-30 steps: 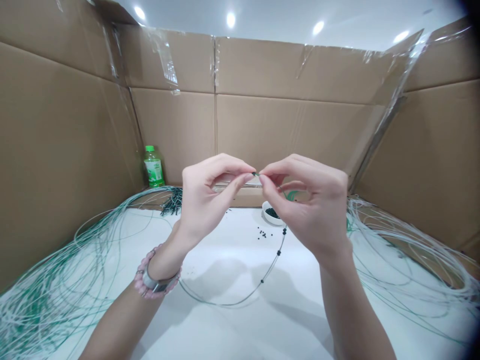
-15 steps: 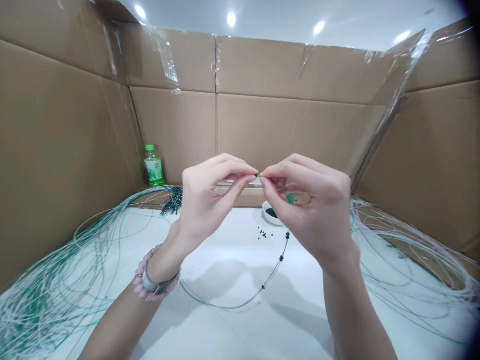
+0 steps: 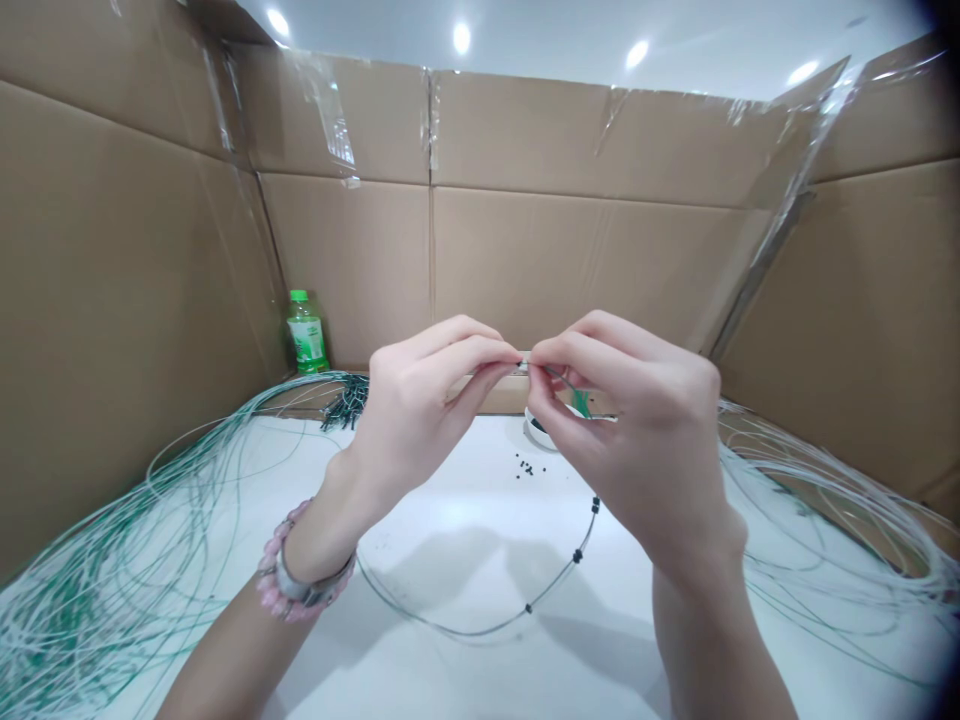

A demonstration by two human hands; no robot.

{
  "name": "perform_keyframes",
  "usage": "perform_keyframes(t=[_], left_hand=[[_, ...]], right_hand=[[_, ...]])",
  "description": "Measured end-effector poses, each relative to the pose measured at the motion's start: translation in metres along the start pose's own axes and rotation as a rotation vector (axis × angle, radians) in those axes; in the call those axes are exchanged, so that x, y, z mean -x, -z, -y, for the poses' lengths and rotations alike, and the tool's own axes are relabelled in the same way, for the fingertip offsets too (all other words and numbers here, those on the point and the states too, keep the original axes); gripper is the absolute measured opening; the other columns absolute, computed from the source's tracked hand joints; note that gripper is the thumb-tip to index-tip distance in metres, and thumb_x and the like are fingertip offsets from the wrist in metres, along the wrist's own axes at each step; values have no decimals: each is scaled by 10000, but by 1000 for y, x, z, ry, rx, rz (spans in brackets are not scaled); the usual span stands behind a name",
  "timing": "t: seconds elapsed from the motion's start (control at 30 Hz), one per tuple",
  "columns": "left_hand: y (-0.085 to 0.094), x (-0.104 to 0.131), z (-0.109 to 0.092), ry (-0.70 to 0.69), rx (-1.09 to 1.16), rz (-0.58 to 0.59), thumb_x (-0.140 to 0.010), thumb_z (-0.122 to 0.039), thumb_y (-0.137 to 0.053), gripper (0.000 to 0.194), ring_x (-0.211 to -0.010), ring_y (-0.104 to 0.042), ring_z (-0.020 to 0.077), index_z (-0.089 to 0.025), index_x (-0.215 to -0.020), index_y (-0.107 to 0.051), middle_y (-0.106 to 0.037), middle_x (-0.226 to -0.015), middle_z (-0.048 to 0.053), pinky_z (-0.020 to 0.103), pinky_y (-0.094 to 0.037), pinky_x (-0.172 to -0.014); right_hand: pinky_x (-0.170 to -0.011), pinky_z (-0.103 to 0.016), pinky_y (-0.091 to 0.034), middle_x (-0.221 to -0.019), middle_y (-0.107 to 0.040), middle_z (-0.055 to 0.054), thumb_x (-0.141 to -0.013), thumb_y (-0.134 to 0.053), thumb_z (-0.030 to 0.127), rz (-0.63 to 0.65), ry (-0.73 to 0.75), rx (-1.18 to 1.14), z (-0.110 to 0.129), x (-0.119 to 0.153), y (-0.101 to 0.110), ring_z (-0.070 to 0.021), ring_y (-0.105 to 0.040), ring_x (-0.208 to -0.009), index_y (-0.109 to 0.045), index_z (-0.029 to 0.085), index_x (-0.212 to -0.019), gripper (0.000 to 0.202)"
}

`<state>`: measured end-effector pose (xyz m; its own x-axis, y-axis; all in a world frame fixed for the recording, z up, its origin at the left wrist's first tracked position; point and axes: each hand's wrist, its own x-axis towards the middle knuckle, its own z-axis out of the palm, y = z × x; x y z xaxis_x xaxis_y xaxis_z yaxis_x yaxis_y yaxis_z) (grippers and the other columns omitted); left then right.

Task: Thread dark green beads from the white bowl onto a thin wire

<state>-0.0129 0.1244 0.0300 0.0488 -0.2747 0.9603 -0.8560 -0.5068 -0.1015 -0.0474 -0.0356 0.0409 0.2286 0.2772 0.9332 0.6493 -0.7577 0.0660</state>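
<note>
Two bare hands are raised above a white desk (image 3: 465, 660), with their fingertips brought together at the centre of the view. The left hand (image 3: 420, 410) is closed in a pinch, thumb against forefinger, on something very small that cannot be made out between the fingertips. A pink bead bracelet (image 3: 289, 590) is worn on the left wrist. The right hand (image 3: 637, 430) is also closed in a pinch, gripping the end of a thin green cord (image 3: 480, 628); the two pinches touch, or nearly touch, at the cord's tip.

From the right hand the cord hangs down and curves in a loop over the desk toward the left forearm. A few dark beads (image 3: 578, 555) are strung along it, spaced apart, below the right hand.

Behind the hands, a small white dish (image 3: 534, 428) is partly hidden by the right hand, and loose dark beads (image 3: 526, 467) are scattered just beside it on the desk. Large tangles of green and white cord (image 3: 112, 560) are spread over both sides of the desk. A green-capped bottle (image 3: 307, 335) stands in the far left corner. The desk is enclosed by taped cardboard walls (image 3: 570, 250).
</note>
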Motion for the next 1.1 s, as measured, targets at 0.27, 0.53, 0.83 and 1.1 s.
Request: perform_keyframes(t=[0.27,0.53,0.83,1.1], left_hand=[[1,-1,-4,30,30,-1,-830,-108,-604,130,-706,-639,98,-206,-834,-690,-695,-813,-2,188,-505,-618],[1,1,0,150,160,-44,-818,-228,-660,48,-707,-639,127,-217,-821,-707,-692,-795,10,223,-539,-629],[-3,3,4,250,317,-52,-781,-283,-708,92,-702,-635,120,-200,-822,-703,-690,-790,20,205,-544,-623],[-2,2,4,273,324,11,-826,-196,-640,44,-684,-633,101,-167,-814,-671,-678,-760,7,188,-545,-652]], right_hand=[[-521,-230,-372,-641,-512,6,-804,-546,67,-29,4,-21,2,0,1,-100,-458,-567,-549,202,-675,187],[-524,-220,-418,-679,-593,18,-831,-590,104,-22,-34,-192,-4,-1,1,-95,-521,-566,-613,223,-719,165],[-559,-241,-523,-685,-649,22,-800,-654,137,-44,-155,-453,-17,2,-17,-126,-617,-620,-641,219,-724,112],[-619,-209,-570,-737,-664,26,-773,-676,134,-58,-186,-521,-16,2,-19,-109,-615,-664,-658,217,-793,87]])
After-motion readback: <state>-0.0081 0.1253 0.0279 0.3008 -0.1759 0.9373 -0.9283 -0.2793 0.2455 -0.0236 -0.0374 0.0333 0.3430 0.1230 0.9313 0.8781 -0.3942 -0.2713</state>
